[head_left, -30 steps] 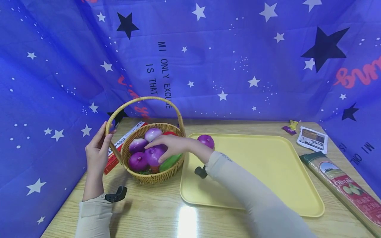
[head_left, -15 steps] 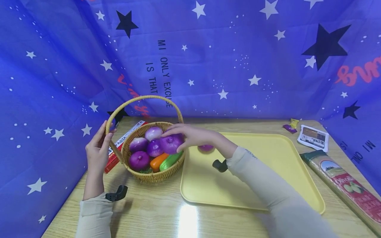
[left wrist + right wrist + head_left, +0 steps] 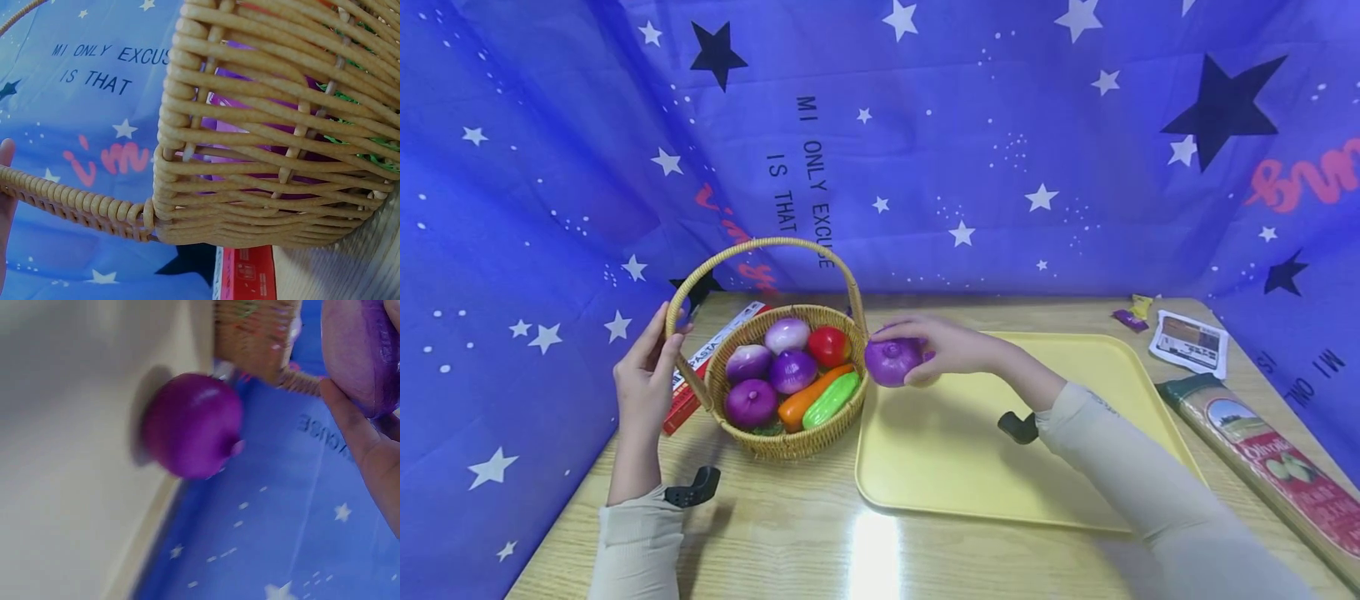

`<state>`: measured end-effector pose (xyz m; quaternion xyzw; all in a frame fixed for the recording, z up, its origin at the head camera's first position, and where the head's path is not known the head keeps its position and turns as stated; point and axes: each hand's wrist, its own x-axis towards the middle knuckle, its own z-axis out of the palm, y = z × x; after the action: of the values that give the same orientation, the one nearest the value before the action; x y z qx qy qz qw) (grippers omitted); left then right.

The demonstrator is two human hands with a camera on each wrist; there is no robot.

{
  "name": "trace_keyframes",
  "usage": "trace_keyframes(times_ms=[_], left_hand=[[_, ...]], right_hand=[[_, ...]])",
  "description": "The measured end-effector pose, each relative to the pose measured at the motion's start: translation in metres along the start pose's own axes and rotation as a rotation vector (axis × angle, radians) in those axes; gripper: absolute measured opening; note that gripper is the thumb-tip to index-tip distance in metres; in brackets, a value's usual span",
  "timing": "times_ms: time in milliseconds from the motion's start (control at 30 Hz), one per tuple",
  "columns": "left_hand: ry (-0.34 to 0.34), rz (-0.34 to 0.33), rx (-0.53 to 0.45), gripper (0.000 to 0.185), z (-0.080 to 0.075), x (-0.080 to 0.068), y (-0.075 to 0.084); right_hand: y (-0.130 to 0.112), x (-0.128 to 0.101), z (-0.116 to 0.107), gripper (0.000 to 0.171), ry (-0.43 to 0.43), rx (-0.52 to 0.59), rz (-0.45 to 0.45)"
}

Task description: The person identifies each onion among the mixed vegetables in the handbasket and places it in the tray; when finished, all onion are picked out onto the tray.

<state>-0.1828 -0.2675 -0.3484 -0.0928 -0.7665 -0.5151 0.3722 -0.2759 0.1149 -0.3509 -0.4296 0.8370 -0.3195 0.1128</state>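
Note:
A wicker basket (image 3: 790,442) with a hoop handle (image 3: 760,244) holds several purple onions, a red tomato (image 3: 829,346), an orange carrot (image 3: 801,402) and a green cucumber (image 3: 831,400). My left hand (image 3: 643,375) grips the handle low on its left side; the left wrist view shows that handle (image 3: 75,203) and the basket wall (image 3: 275,125) up close. My right hand (image 3: 943,348) holds a purple onion (image 3: 891,360) just right of the basket, above the yellow tray's (image 3: 1037,467) far left corner. Another purple onion (image 3: 190,425) lies on the tray beneath the held onion (image 3: 359,356).
A red pasta box (image 3: 703,362) lies behind the basket on the left. At the table's right edge sit a long olive-printed packet (image 3: 1270,467), a white packet (image 3: 1187,343) and small wrappers (image 3: 1131,319). Blue star-printed cloth surrounds the wooden table (image 3: 790,533).
My right hand has lifted a purple onion out of the basket and carried it right, to above the tray's corner. The left hand has stayed on the handle.

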Motion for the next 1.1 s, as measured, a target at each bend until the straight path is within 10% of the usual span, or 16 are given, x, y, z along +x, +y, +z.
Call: trace_keyframes(times_ms=[367,700,1100], left_hand=[[-0.01,-0.007,-0.004,0.042,-0.001,-0.001,-0.002],[-0.005,-0.001,-0.028,0.042,0.0,0.001,-0.003],[-0.011,-0.019,0.004,0.042,0.0,0.001,-0.002]], right_hand=[[0.05,-0.035,0.006,0.069,0.126,0.267,0.06],[0.085,-0.062,-0.008,0.074,0.25,0.246,0.251],[0.111,-0.079,-0.012,0.077,0.309,0.252,0.271]])
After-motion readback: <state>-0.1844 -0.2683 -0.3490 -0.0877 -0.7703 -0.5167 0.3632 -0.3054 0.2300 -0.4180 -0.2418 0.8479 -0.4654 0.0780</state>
